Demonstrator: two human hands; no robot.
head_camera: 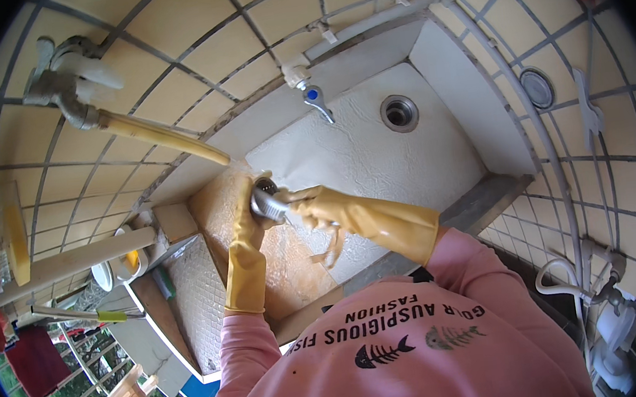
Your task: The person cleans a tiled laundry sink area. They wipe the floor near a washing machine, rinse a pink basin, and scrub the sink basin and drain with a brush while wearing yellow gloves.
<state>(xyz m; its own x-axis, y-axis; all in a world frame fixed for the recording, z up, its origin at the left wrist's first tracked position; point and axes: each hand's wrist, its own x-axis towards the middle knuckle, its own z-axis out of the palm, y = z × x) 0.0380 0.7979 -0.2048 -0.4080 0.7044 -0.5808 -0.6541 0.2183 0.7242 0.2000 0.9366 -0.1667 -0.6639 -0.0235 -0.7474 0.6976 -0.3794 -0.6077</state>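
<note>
Both my hands wear yellow rubber gloves. My left hand (247, 217) grips a small round metal piece (263, 189), dark inside with small light spots, possibly a drain strainer. My right hand (321, 201) is closed on a blurred whitish tool, probably a small brush (290, 207), which reaches the metal piece; its exact form cannot be made out. Below the right glove hangs a blurred tan strip (332, 249). Both hands are over the wet white sink basin (368, 176), beside its tan tiled ledge (296, 270). A round metal drain (400, 113) lies farther back in the basin.
From a wall tap (53, 89) a yellowish hose (166, 136) ends just beyond my left hand. A lever valve (313, 97) juts over the basin. To the left are a textured washboard slab (195, 298) and a horizontal pipe (69, 265). The basin's grey front edge (487, 204) borders my right arm.
</note>
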